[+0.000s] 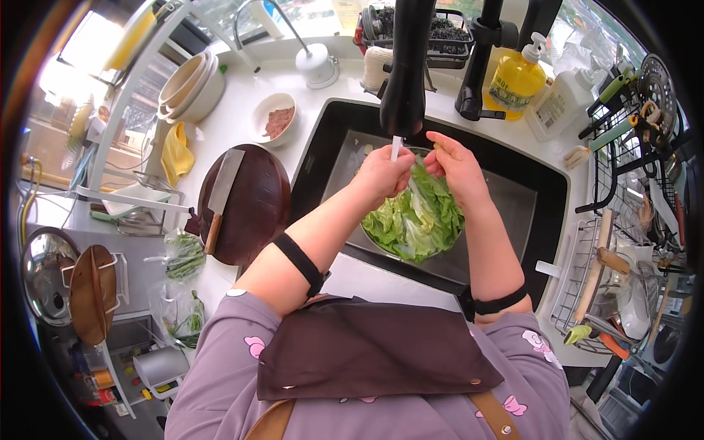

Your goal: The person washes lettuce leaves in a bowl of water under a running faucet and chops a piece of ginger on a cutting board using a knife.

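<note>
Green lettuce leaves [415, 217] fill a round metal bowl [388, 254] in the sink [511, 212]. My left hand [384, 170] is curled just above the leaves, under the black faucet [403, 104]. A narrow white strip, perhaps running water, shows between the faucet's mouth and that hand. On the right side of the bowl is my right hand [454, 165], its fingers bent towards the left one. Whether either hand grips a leaf is hidden by the fingers.
Left of the sink, a cleaver [226, 181] lies on a round dark cutting board [264, 203]. Behind it stands a white bowl of raw meat [279, 122]. A yellow soap bottle [514, 82] stands behind the sink; a wire dish rack [575, 275] stands at right.
</note>
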Demonstrator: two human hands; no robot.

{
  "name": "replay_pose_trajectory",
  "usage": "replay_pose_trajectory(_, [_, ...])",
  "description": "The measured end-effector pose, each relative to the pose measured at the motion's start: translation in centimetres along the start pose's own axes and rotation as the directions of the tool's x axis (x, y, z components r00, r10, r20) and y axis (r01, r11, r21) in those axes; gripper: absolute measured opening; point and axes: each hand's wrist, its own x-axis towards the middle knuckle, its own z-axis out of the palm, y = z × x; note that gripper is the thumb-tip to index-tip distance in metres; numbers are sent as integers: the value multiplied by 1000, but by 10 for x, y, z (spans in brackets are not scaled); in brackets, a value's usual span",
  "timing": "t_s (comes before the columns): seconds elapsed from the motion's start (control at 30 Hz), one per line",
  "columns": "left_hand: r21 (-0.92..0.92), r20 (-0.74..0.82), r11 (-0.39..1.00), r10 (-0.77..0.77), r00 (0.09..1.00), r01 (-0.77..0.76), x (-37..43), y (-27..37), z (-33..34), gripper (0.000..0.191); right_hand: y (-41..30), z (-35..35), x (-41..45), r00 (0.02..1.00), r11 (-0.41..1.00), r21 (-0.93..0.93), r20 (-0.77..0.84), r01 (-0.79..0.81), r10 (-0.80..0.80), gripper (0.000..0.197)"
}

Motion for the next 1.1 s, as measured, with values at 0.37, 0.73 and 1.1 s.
replay_pose_trajectory(0.37, [-66,79,998,17,997,-12,-4,-10,-8,31,7,31,-12,997,997,-75,77,-7,13,8])
replay_pose_trajectory(0.73, [-239,17,971,-7,1000,11,1,-16,-13,19,9,24,-15,942,780,-533,122,328,-313,10])
replay_pose_trajectory(1.1, [-466,-27,882,-97,995,73,19,1,5,7,-35,-81,46,851,538,-837,-208,100,-483,24])
